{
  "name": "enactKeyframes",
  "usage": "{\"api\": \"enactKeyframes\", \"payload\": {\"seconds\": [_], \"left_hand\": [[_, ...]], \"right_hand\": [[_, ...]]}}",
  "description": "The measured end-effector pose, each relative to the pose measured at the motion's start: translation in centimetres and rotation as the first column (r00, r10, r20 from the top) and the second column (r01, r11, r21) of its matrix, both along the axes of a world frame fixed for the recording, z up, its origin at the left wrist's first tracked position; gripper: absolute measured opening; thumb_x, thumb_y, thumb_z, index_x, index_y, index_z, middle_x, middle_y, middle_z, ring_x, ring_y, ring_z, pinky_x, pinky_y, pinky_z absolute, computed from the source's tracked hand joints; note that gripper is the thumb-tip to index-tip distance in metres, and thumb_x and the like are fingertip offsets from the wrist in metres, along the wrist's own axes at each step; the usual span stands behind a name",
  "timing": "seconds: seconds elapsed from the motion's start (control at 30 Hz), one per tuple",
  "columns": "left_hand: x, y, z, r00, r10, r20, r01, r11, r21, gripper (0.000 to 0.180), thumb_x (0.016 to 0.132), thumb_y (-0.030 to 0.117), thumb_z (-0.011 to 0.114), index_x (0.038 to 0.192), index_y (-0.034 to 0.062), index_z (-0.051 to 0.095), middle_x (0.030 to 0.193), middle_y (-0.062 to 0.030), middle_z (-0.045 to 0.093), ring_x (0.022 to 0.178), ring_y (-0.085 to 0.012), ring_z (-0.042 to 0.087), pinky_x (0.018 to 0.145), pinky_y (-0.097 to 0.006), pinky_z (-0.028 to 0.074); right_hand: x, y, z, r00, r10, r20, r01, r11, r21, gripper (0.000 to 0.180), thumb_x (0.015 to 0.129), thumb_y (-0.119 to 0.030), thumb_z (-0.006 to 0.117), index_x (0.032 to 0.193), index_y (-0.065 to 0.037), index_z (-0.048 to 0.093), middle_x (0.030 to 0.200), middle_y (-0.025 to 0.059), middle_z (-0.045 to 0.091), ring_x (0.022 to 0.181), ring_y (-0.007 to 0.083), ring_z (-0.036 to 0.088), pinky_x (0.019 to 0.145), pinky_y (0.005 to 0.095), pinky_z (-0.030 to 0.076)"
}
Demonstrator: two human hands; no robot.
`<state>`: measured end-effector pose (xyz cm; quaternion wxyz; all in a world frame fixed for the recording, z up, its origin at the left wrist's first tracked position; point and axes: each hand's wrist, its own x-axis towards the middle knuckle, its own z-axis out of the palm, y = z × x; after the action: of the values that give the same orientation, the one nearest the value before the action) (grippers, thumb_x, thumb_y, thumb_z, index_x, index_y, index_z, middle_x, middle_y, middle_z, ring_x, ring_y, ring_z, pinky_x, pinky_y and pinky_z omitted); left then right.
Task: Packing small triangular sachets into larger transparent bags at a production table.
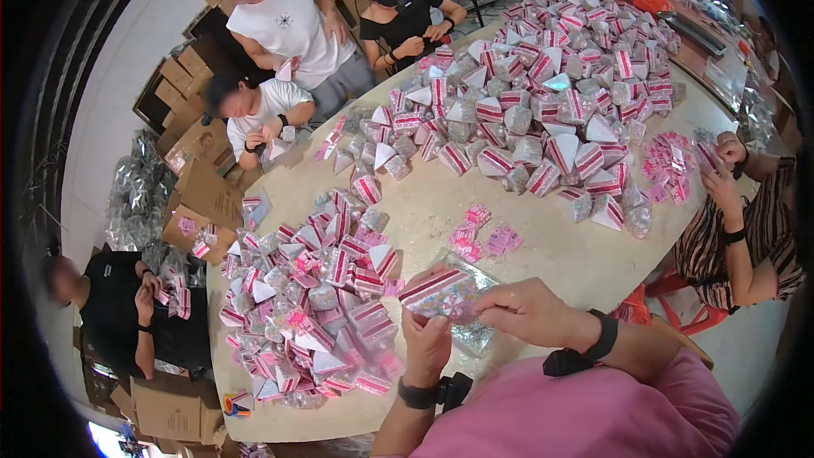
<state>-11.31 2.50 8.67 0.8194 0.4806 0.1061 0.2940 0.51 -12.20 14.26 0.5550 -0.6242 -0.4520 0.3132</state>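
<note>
Single head-worn fisheye view, looked steeply down from above the wearer's chest, faced forward across the desk (pixel 543 246), near the wearer's own forearms, far edges bent and darkened at the rim.

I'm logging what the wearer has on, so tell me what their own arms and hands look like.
Both hands are bare, no gloves. The left hand has a black band with a small black device at the wrist. The right hand has a black strap with a chunky black clip-like piece. A pink short-sleeved top leaves both forearms uncovered.

A pale round table (pixel 560 259) carries two heaps of pink-striped wedge packets: one (pixel 318 305) just left of the fingers (pixel 500 301), another (pixel 543 93) well beyond them.
</note>
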Motion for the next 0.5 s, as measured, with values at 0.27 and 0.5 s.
{"api": "enactKeyframes", "payload": {"seconds": [0.27,0.5], "left_hand": [[-0.27,0.12,0.50,0.999,0.029,0.022,-0.031,0.995,0.098,0.082,0.070,0.020,0.080,0.134,-0.0007,0.033,0.137,-0.0156,0.040,0.123,-0.0272,0.046,0.103,-0.041,0.039],[-0.40,-0.36,0.89,0.998,0.055,0.016,-0.056,0.985,0.165,0.081,0.070,0.016,0.079,0.134,-0.0012,0.031,0.135,-0.0158,0.042,0.121,-0.0256,0.047,0.101,-0.038,0.041]], "right_hand": [[-0.40,0.65,0.28,0.987,-0.036,0.159,0.039,0.999,-0.014,0.015,0.084,-0.011,0.058,0.094,-0.003,0.064,0.071,0.0103,0.059,0.062,0.0148,0.054,0.059,0.0282,0.045],[-0.48,0.72,0.09,0.972,-0.056,0.230,0.058,0.998,-0.005,0.015,0.083,-0.012,0.056,0.093,-0.004,0.064,0.073,0.0138,0.059,0.062,0.0218,0.057,0.060,0.0310,0.046]]}}
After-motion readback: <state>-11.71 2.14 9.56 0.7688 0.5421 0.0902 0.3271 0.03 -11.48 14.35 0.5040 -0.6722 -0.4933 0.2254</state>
